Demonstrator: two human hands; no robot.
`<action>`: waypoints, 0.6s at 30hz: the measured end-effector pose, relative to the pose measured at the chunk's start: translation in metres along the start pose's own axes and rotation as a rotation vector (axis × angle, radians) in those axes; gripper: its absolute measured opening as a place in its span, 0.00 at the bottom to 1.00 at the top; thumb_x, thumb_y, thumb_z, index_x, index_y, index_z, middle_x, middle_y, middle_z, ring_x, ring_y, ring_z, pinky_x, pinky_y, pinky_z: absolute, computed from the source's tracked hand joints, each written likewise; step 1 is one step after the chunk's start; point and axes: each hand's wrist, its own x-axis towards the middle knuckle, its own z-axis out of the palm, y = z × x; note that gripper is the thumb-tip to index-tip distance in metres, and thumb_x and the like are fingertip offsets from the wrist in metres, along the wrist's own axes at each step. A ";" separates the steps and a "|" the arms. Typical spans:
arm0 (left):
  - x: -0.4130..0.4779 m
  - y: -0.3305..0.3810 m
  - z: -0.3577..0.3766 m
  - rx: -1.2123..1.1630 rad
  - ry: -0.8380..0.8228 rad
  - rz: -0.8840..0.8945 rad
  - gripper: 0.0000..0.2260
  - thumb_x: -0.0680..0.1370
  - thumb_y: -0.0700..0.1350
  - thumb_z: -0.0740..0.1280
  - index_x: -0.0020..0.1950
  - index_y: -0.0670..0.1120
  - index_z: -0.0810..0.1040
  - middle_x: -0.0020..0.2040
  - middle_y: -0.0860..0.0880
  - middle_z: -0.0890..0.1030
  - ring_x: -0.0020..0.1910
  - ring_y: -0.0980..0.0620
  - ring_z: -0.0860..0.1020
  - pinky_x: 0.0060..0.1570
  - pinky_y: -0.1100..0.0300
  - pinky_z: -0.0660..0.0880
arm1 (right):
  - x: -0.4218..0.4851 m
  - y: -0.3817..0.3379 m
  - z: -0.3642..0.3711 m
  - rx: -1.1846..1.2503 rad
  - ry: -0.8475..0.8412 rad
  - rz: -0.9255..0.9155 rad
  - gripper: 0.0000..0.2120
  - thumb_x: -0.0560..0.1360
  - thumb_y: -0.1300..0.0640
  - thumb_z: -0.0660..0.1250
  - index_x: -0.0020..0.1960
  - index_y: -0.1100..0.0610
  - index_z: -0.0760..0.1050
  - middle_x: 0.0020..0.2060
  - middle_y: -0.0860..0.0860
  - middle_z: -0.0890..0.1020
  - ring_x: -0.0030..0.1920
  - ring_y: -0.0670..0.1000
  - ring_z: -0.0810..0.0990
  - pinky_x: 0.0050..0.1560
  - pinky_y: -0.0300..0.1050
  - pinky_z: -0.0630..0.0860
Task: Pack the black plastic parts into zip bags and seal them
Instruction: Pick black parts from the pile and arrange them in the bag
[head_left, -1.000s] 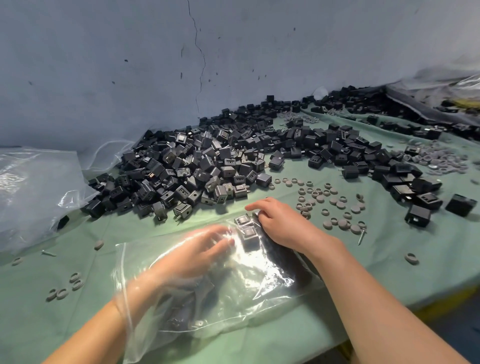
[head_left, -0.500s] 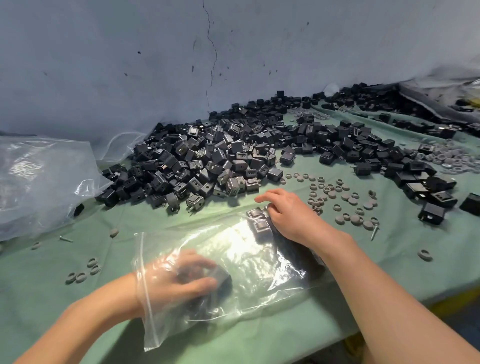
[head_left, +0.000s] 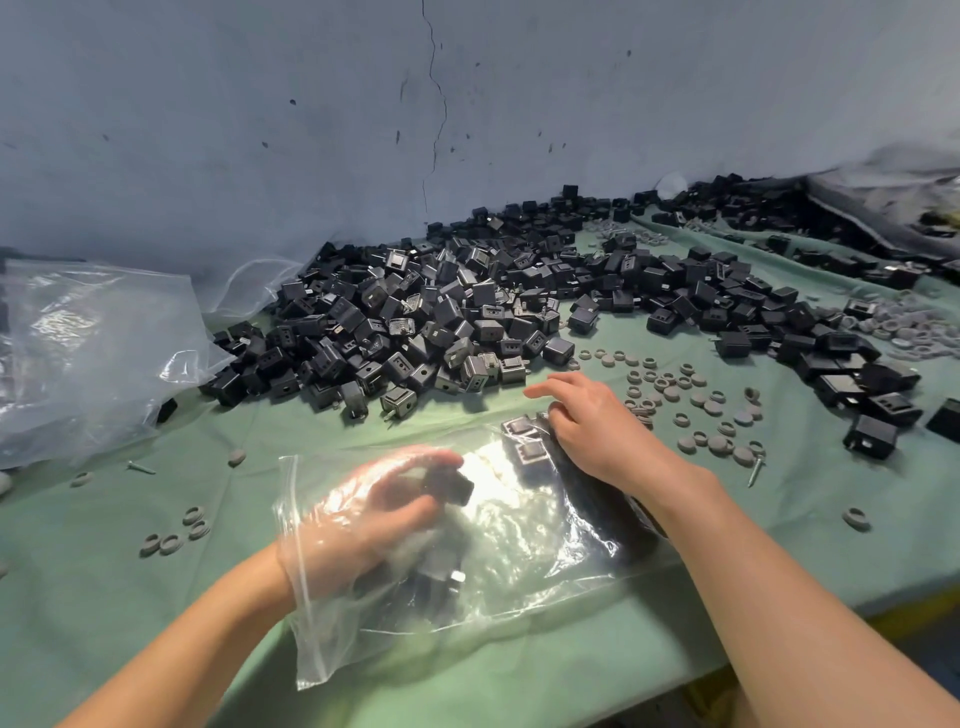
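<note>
Your left hand (head_left: 374, 514) is inside the clear zip bag (head_left: 519, 561), which lies flat on the green cloth (head_left: 156, 597), and its fingers curl round one black part (head_left: 456, 488). Your right hand (head_left: 597, 431) rests on top of the bag's far right end with fingers spread, beside two square parts (head_left: 524, 441) showing through the plastic. Beyond the bag sits the heap of black parts (head_left: 415, 322), with grey rings (head_left: 691, 400) scattered just right of your right hand. A large crumpled plastic bag (head_left: 88, 353) lies at the far left.

Zip bag (head_left: 545, 551): clear plastic film, glossy, crinkled. Black parts (head_left: 426, 317): matt plastic. Worktop (head_left: 104, 597): matt green cloth. Wall (head_left: 260, 130): rough, cracked paint.
</note>
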 end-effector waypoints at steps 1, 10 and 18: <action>0.001 -0.003 0.004 0.023 0.036 0.046 0.14 0.78 0.25 0.61 0.62 0.35 0.75 0.53 0.37 0.80 0.47 0.55 0.83 0.49 0.63 0.80 | 0.000 0.000 0.000 0.000 0.000 0.001 0.19 0.84 0.58 0.54 0.71 0.47 0.71 0.74 0.48 0.66 0.75 0.50 0.60 0.76 0.52 0.58; -0.004 -0.017 -0.006 0.157 -0.155 0.100 0.20 0.76 0.22 0.58 0.62 0.37 0.76 0.57 0.37 0.80 0.58 0.43 0.81 0.60 0.52 0.79 | 0.003 0.003 0.000 0.012 0.015 0.007 0.19 0.84 0.57 0.54 0.71 0.47 0.71 0.74 0.47 0.66 0.74 0.50 0.61 0.75 0.51 0.59; 0.000 0.001 -0.001 0.093 -0.167 -0.073 0.11 0.79 0.33 0.66 0.61 0.38 0.77 0.56 0.41 0.83 0.55 0.53 0.83 0.52 0.64 0.79 | 0.005 0.004 0.000 0.010 -0.014 0.017 0.19 0.84 0.56 0.53 0.72 0.46 0.69 0.73 0.47 0.66 0.74 0.50 0.61 0.74 0.51 0.60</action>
